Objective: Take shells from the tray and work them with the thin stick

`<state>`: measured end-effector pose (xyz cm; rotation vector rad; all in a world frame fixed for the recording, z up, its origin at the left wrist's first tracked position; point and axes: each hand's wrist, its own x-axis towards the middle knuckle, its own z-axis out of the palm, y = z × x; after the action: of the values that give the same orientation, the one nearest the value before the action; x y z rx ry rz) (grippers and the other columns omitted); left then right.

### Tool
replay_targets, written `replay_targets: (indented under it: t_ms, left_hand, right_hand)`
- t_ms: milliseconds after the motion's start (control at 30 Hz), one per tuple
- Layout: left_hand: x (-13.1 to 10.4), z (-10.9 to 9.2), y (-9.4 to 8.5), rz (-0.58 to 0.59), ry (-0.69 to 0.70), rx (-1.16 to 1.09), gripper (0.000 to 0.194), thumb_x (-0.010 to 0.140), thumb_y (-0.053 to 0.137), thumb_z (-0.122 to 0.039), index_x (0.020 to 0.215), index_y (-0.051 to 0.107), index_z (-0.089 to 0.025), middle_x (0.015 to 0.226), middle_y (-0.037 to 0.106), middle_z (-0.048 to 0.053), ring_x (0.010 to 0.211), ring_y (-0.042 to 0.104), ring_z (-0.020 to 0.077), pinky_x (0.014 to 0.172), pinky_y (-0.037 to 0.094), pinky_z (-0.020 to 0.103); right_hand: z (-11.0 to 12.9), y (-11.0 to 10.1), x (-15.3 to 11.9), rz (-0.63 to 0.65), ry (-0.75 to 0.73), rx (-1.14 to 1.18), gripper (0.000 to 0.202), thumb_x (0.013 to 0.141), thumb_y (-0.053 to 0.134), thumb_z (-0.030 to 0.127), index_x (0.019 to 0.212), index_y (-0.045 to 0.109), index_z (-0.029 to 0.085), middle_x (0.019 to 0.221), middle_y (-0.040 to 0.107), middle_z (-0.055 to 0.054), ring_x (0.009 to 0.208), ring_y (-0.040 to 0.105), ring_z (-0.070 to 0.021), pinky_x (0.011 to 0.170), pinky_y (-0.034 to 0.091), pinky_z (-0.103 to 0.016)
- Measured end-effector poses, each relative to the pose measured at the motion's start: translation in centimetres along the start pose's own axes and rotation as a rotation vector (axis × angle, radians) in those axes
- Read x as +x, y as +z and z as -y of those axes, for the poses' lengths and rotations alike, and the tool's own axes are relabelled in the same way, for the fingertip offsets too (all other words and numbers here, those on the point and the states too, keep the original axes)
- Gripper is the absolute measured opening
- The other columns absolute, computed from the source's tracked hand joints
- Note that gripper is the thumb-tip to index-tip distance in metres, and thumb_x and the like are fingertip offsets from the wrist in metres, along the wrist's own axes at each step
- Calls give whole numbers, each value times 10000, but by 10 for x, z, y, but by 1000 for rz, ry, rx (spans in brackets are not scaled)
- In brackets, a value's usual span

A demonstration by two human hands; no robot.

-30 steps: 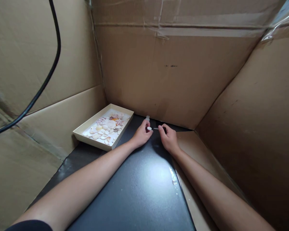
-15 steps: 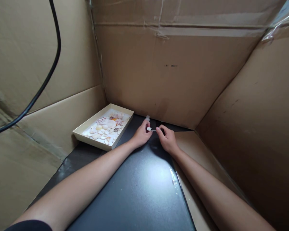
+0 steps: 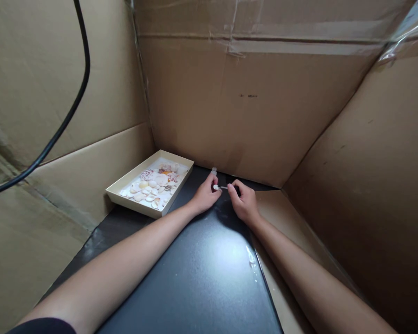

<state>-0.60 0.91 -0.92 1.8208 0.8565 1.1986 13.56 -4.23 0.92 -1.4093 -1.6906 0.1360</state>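
Observation:
My left hand is closed, with a small whitish shell pinched between its fingertips. My right hand grips a thin pale stick that points left, its far end at or very near the shell; whether they touch is too small to tell. Just behind the left hand's fingers stands a small clear bottle, its lower part hidden by that hand. To the left lies a shallow cream tray holding several shells of white, orange and reddish-striped colour.
Both arms reach over a dark glossy tabletop. A flat cardboard sheet lies along its right side. Tall cardboard walls enclose the left, back and right. A black cable hangs at the upper left.
My right hand and the stick have shifted very slightly to the right. My left hand keeps the shell in nearly the same place, and the tray and bottle stay put.

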Motion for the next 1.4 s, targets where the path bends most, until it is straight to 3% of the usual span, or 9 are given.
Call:
replay_targets:
  t_ms: [200,367,567,733,900,1033,1167,1400]
  left_hand:
    - [-1,-3,-1,-8,-2,36,203,732,540,-116,759,353,-191,694,360,-55,619,337,77,582,282,209]
    - [-1,-1,-1,-2,3,50,208,728,526,-87,759,349,-192,686,353,-56,614,325,80,571,264,213]
    - [-1,-2,-2,2,-7,57,212,743,532,-99,765,344,-195,685,351,-57,611,322,83,576,257,216]
    - [-1,0,-1,16,-10,45,209,741,528,-97,768,345,-196,687,351,-57,610,323,83,572,258,214]
    - [-1,1,-1,24,-5,37,204,742,522,-101,770,342,-194,682,345,-59,607,311,80,566,251,213]
    - [0,2,-1,33,-5,31,209,729,522,-97,766,340,-192,686,347,-60,610,311,76,562,248,208]
    - [0,2,-1,31,-11,36,199,726,515,-96,769,346,-191,679,343,-62,605,312,76,558,244,208]
    - [0,3,0,28,-8,35,194,722,507,-93,765,345,-191,680,349,-61,605,313,75,554,246,207]
  right_hand:
    - [-2,1,1,-34,46,-20,333,883,433,451,681,525,203,556,477,34,532,424,-119,541,278,-237]
    - [0,2,-1,63,-64,123,322,885,435,433,676,506,198,569,468,36,541,422,-112,557,306,-228]
    - [-1,2,0,-25,40,-7,325,886,431,435,681,523,200,566,477,29,540,428,-122,547,279,-240]
    - [1,3,-1,50,-44,57,311,880,449,418,671,517,198,556,461,39,530,416,-110,546,287,-233]
    - [0,2,-1,-14,-2,22,312,881,448,417,672,520,197,557,465,36,534,417,-113,549,284,-237]
    - [0,2,-1,40,-49,92,318,889,443,418,675,516,193,568,469,39,542,429,-107,556,292,-228]
    - [-1,3,-1,-15,40,-15,316,884,451,421,681,531,193,552,469,36,530,417,-110,535,255,-238]
    - [-4,6,0,29,5,108,327,887,448,427,677,520,188,573,467,37,548,422,-107,554,287,-230]
